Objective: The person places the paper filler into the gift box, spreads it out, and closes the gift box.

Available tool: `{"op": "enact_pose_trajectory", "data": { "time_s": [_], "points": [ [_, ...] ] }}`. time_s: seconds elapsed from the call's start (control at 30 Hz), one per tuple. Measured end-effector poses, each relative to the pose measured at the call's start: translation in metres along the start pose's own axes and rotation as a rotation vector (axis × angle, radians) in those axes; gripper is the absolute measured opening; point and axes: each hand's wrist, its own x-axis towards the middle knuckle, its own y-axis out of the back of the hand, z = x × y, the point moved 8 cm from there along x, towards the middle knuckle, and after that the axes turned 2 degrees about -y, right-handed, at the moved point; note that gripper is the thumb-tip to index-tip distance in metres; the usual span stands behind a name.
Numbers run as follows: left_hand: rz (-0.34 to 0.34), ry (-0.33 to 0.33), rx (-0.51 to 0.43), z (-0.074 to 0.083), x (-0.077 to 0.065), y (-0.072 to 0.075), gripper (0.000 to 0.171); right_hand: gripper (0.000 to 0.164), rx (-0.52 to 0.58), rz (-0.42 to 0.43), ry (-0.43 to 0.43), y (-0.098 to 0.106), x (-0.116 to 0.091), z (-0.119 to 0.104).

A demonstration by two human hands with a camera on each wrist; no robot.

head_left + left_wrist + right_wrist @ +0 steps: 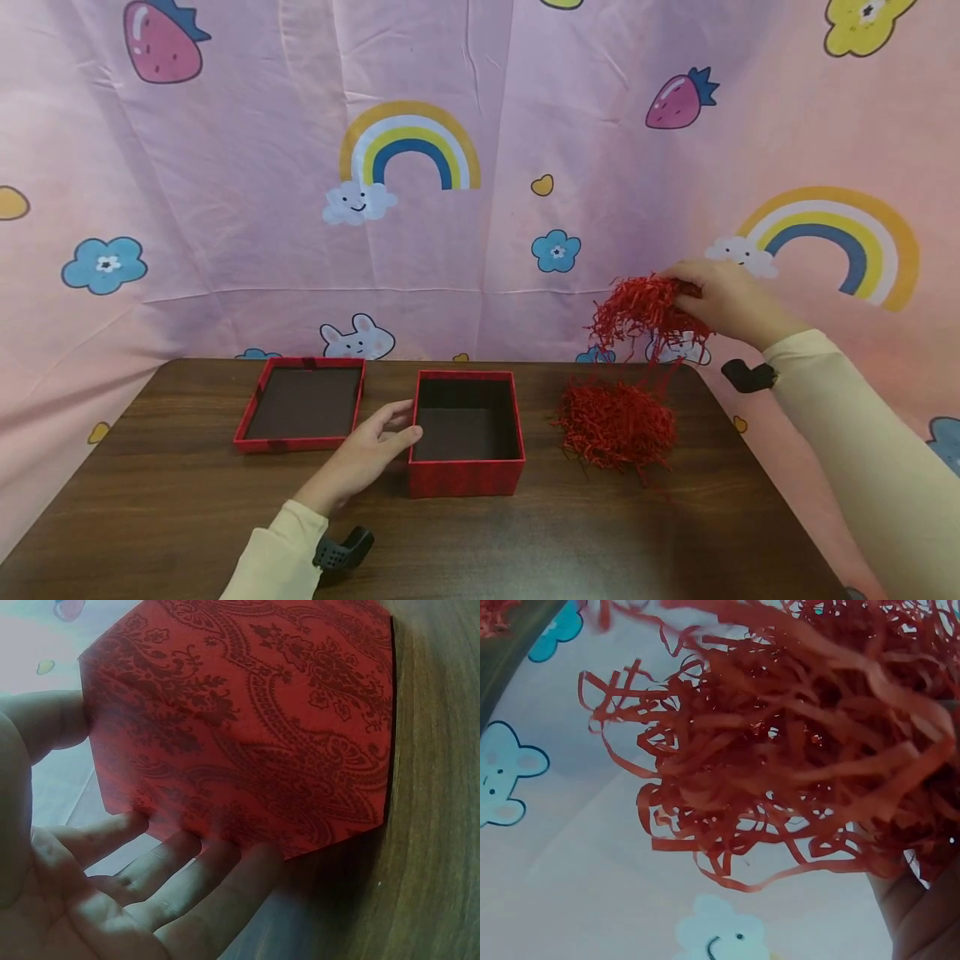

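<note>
My right hand (723, 300) grips a loose clump of red shredded paper (645, 315), lifted above the table at the right. Thin strands hang from it, and the clump (780, 742) covers most of the fingers in the right wrist view. Below lies a second heap of red shredded paper (618, 423) on the table. At the middle stands a red patterned box (467, 477) without its lid, its dark inside showing. My left hand (367, 454) touches the box's left side, fingers extended along the patterned wall (247, 727) and thumb by the front left corner.
To the left of the box, the red box lid (300, 444) lies with its dark inside up. The brown wooden table (570, 542) ends at a pink cloth backdrop (480, 250) printed with rainbows and strawberries.
</note>
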Motion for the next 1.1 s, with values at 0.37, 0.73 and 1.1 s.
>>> {"op": "enact_pose_trajectory", "data": {
  "time_s": [0.37,0.73,1.1],
  "points": [
    [0.002,0.004,0.000,-0.002,0.000,0.000,0.070,0.029,-0.039,0.055,-0.023,0.036,0.006,-0.004],
    [-0.005,0.003,0.003,-0.002,0.000,0.000,0.070,0.031,-0.077,0.000,-0.105,0.069,0.012,-0.005],
    [-0.006,0.005,-0.010,-0.003,-0.001,-0.001,0.068,0.030,-0.031,0.043,-0.021,0.063,0.006,-0.020]
  ]
}}
